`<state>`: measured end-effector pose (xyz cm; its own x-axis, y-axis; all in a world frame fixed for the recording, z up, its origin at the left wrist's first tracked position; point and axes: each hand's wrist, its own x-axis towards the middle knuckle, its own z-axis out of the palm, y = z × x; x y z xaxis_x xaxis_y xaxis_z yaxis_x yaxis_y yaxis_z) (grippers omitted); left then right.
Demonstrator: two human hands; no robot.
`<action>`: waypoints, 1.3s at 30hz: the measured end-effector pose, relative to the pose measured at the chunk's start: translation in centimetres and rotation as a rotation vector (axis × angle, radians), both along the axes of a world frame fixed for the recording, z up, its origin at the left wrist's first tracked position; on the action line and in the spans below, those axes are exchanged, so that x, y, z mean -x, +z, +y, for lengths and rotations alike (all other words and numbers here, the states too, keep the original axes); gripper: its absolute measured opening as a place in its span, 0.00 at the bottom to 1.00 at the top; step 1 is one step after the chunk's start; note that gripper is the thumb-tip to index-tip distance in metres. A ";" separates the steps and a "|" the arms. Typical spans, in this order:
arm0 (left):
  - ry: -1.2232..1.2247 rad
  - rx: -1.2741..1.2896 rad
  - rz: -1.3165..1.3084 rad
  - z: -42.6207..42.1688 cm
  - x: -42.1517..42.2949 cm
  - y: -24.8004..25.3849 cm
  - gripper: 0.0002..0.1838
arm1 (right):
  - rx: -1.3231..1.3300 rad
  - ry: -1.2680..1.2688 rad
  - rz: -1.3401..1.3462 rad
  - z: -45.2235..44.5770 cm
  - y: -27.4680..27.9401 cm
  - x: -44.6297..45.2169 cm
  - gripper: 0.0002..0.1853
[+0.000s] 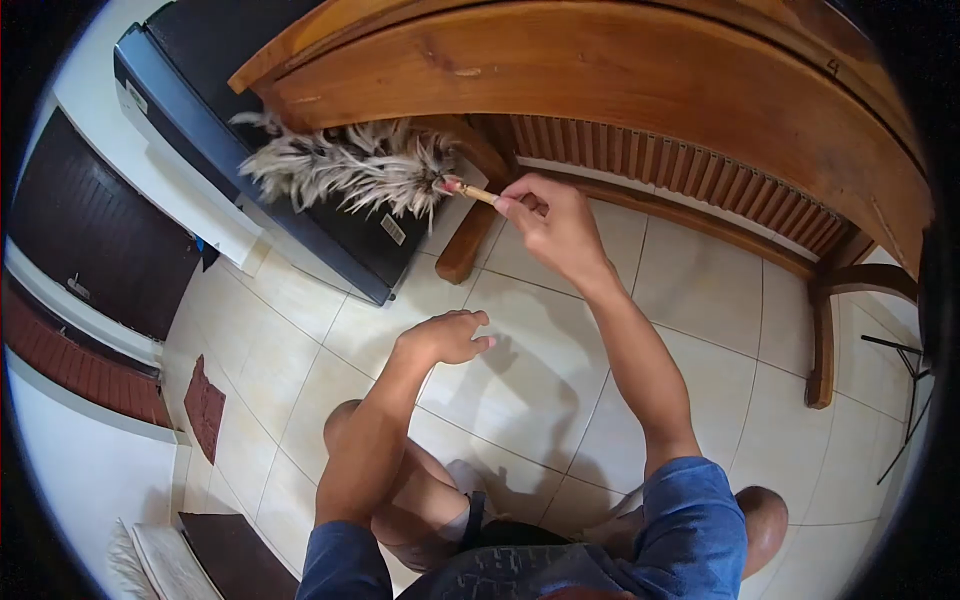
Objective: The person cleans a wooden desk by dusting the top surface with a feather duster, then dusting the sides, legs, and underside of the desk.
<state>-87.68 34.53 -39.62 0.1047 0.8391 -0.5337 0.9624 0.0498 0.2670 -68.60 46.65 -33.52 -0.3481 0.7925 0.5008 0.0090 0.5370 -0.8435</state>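
Note:
A feather duster with shaggy grey and cream feathers is in my right hand, its thin wooden handle pinched between thumb and fingers. The feathers reach left from the hand, against the underside of a brown wooden furniture panel and in front of a dark fridge. My left hand hangs above the tiled floor, holding nothing, with thumb and fingers apart. It is nearest to the lower corner of the fridge.
A wooden leg stands beside the fridge, and another leg is at the right. Slatted wood runs behind the panel. A black metal stand is at the far right. A reddish mat lies on the floor tiles.

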 end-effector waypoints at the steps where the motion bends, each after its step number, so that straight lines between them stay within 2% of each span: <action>1: 0.001 0.003 0.001 0.0 -0.1 0.0 0.31 | 0.007 -0.005 0.000 0.3 -0.3 0.0 0.10; 3: 0.005 0.004 0.004 -0.1 -0.2 0.1 0.31 | 0.019 -0.013 -0.002 2.0 -1.3 0.3 0.09; 6: 0.027 0.016 0.018 -0.3 -0.3 0.4 0.31 | -0.002 -0.209 -0.129 5.0 -3.8 0.3 0.08; 12: 0.022 0.008 0.033 -0.6 -0.1 0.6 0.31 | 0.143 -0.456 -0.355 9.9 -12.7 0.2 0.09; 18: 0.035 0.019 0.026 -0.9 -0.4 1.1 0.31 | 0.285 -0.498 -0.440 11.2 -20.4 1.1 0.09; 21: 0.035 0.009 0.031 -1.0 -0.4 1.3 0.31 | 0.495 -0.573 -0.506 10.2 -22.5 1.4 0.11; 24: 0.044 0.002 0.017 -1.1 -0.4 1.4 0.31 | 0.420 -0.465 -0.556 9.8 -26.2 0.2 0.12; 27: 0.022 0.000 0.034 -1.1 0.0 0.9 0.31 | 0.721 -0.450 -0.389 6.8 -26.7 -0.3 0.12; 30: 0.034 -0.014 0.041 -1.2 0.0 0.7 0.32 | 0.945 -0.374 0.013 2.6 -28.8 2.4 0.13; 32: 0.019 -0.032 0.013 -0.8 0.1 0.6 0.31 | 0.994 -0.281 0.237 2.4 -32.9 5.4 0.12; 34: 0.005 -0.057 -0.029 -0.7 0.6 0.6 0.30 | 0.921 -0.211 0.387 -0.2 -29.8 7.2 0.11; 36: -0.012 -0.099 -0.092 -0.6 1.6 1.1 0.28 | 0.673 -0.172 0.464 -0.4 -30.8 11.1 0.09; 39: 0.062 -0.158 -0.145 -1.1 3.5 2.8 0.25 | 0.617 0.111 0.575 -4.6 -21.9 12.3 0.12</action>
<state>-91.18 33.39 -36.87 0.1164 0.9185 -0.3779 0.9096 0.0542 0.4120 -80.88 42.06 -55.39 -0.2639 0.9579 0.1130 -0.5362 -0.0484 -0.8427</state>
